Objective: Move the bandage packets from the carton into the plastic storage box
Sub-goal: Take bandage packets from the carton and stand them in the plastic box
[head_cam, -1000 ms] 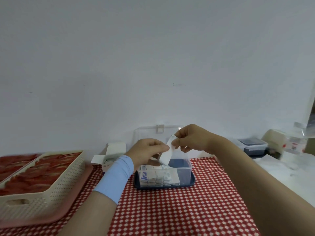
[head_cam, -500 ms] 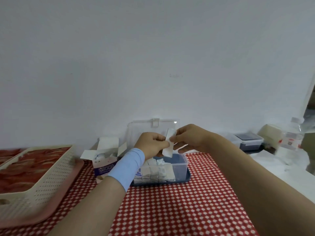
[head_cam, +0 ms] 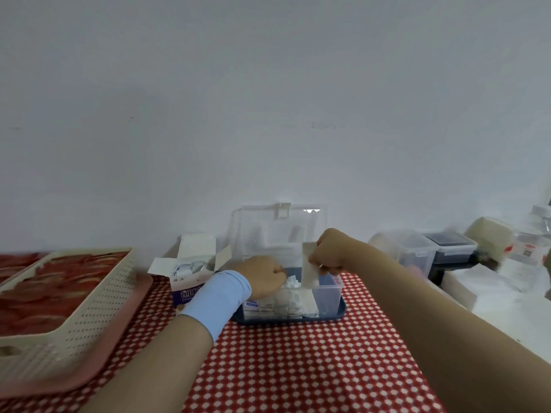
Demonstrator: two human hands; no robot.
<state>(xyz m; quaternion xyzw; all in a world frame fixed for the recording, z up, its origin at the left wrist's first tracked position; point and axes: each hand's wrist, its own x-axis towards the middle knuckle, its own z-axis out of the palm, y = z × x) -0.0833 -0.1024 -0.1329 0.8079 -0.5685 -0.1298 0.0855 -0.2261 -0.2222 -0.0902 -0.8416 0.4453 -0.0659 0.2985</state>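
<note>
Wall (head_cam: 268,99): plain white, fills the far upper scene.
Cloth (head_cam: 298,368): red-and-white check, covers the table.
Basket (head_cam: 98,308): cream, perforated, at near left on a pink tray (head_cam: 59,386), with red contents.
Box (head_cam: 331,299): clear plastic with a blue base, at far centre on the cloth. Its lid (head_cam: 268,228) stands open against the wall.
Carton (head_cam: 190,293): just left of the box, flaps open, packets visible inside.
Right hand (head_cam: 331,251): above the box's right half, forearm coming in from near right. Its fingers pinch the top part of one white packet (head_cam: 310,269).
Left hand (head_cam: 262,275): knuckles up over the box's left half, blue wristband (head_cam: 217,299) behind it. The fingers curl down out of sight, so a grip cannot be confirmed.
Held packet: long axis upright, lower end pointing down into the box at the right end of the row (head_cam: 280,305) of upright packets.
</note>
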